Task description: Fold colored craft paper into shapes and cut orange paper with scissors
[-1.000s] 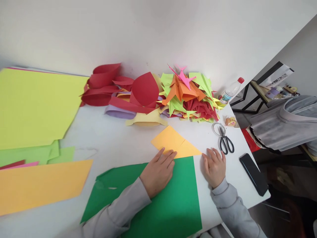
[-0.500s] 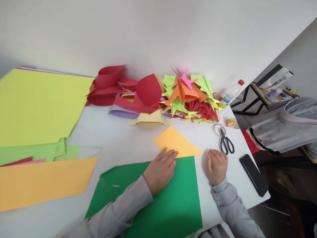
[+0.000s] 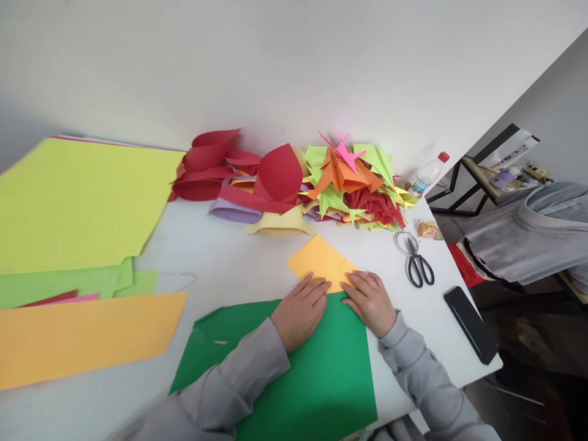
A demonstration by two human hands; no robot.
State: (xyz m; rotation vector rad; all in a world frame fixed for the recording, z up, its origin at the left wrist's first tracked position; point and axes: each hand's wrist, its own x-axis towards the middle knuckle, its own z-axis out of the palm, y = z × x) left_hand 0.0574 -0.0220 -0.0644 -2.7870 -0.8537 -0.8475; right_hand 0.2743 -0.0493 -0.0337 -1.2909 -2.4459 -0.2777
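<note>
A folded yellow-orange paper point(image 3: 319, 256) lies on the table, its lower edge along the top of a green sheet point(image 3: 321, 367). My left hand point(image 3: 302, 312) rests on the paper's lower left part, fingers stretched out flat. On the paper's right corner lies my right hand point(image 3: 371, 301), its fingers extended and slightly apart, covering that corner. Both hands press from above, neither gripping around anything. A crease line shows between them near the upper right edge.
Folded paper cranes point(image 3: 351, 184) and curled red paper pieces point(image 3: 278, 177) are piled along the wall. To the right are scissors point(image 3: 419, 266), a bottle point(image 3: 425, 176), a wrapped snack point(image 3: 427, 228) and a phone point(image 3: 471, 324). Yellow sheets point(image 3: 92, 202) and an orange strip point(image 3: 92, 337) lie left.
My right hand has moved left from the bare table onto the paper's right corner, and its curled fingers have stretched out. My left hand stays on the paper. The view has shifted slightly.
</note>
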